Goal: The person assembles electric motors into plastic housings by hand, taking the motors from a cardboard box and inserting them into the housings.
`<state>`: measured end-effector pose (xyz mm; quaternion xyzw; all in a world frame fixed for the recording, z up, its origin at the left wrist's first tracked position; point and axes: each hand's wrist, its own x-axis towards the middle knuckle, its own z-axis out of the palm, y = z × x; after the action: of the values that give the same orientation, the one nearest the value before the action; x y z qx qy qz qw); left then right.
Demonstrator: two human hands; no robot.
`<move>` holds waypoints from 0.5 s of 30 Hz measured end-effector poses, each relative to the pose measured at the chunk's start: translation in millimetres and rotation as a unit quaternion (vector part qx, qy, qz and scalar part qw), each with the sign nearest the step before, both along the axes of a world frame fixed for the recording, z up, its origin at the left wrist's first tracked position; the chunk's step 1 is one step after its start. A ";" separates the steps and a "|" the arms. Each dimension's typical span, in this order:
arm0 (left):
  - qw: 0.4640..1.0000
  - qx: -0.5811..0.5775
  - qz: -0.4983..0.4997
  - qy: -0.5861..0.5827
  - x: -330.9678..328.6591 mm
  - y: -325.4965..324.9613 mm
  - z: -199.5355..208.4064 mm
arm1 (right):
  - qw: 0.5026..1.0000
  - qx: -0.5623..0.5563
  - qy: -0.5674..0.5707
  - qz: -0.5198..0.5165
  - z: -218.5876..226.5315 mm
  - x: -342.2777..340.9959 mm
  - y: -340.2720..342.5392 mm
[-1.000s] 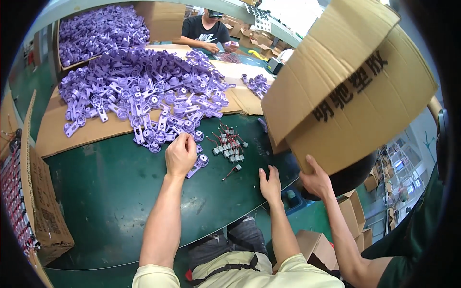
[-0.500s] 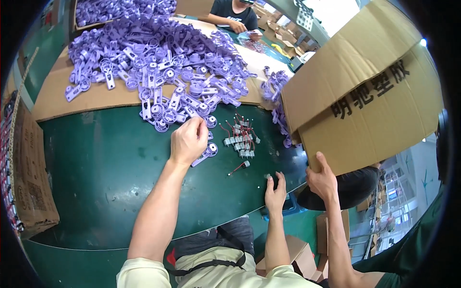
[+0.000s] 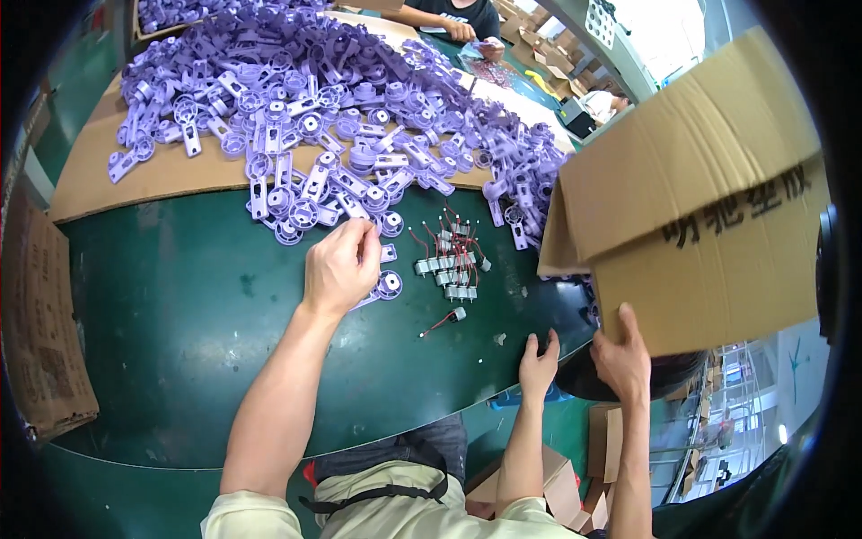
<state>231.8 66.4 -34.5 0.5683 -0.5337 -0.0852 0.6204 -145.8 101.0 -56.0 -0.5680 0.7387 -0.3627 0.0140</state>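
My left hand (image 3: 341, 269) is closed in a pinch at the near edge of a heap of purple plastic parts (image 3: 296, 108). What its fingers hold, if anything, is hidden. Beside it on the green table lies a purple part with a round ring end (image 3: 388, 285), partly covered by the hand. Just right of that is a cluster of small silver motors (image 3: 449, 262) with red wires, and one motor (image 3: 458, 314) lies apart, nearer me. My right hand (image 3: 538, 364) hovers by the table's front edge, thumb and fingers apart, with nothing visible in it.
Another person's hand (image 3: 622, 359) grips a large cardboard box (image 3: 709, 278) tilted over the table's right side, beside more purple parts (image 3: 530, 171). A brown carton (image 3: 49, 323) stands at the left. Across the table, a person in dark clothing (image 3: 467, 18) handles small items.
The co-worker's box has shifted right, exposing a larger pile of purple parts on that side. My right hand has moved a little to the right. My left hand keeps its pinch beside the heap.
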 end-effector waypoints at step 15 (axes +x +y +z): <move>0.999 -0.031 0.008 -0.018 0.5 -1.6 -2.6 | 0.997 0.059 -0.042 -0.023 6.5 -25.2 -72.1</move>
<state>232.3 64.9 -37.2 0.5547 -0.5423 -0.0538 0.6287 -171.0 28.9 -49.5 -0.5332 0.7705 -0.3421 0.0707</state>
